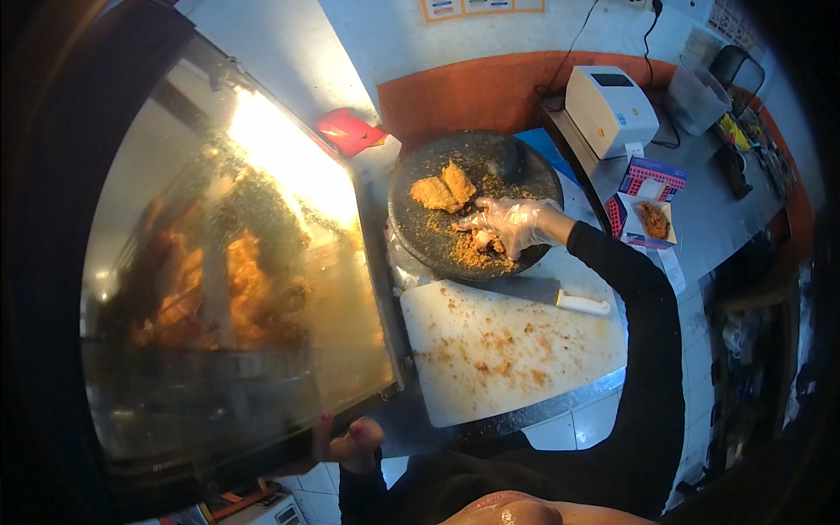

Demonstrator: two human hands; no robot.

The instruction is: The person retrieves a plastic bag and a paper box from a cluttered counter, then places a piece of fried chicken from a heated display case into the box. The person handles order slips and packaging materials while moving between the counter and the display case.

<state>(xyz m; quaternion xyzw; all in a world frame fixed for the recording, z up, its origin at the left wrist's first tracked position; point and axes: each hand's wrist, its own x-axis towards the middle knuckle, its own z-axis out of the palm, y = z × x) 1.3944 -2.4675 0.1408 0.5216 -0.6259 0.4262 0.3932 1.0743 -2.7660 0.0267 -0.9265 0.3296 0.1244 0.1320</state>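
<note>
My right hand, in a clear plastic glove, lies over the stone mortar, its fingers on a piece of fried chicken among crumbs. Beside those fingers rests another golden breaded piece. A dark pestle appears to sit at the mortar's far side. My bare left hand is at the lower edge of the glass display case, some fingers against its frame; how firmly it grips is unclear. Between mortar and front edge, a white cutting board carries crumbs and a white-handled cleaver.
Fried food glows behind the case's glass at left. On the metal counter at right stand a white label printer, an opened printed box with fried chicken, and a clear plastic container. A red object lies behind the mortar.
</note>
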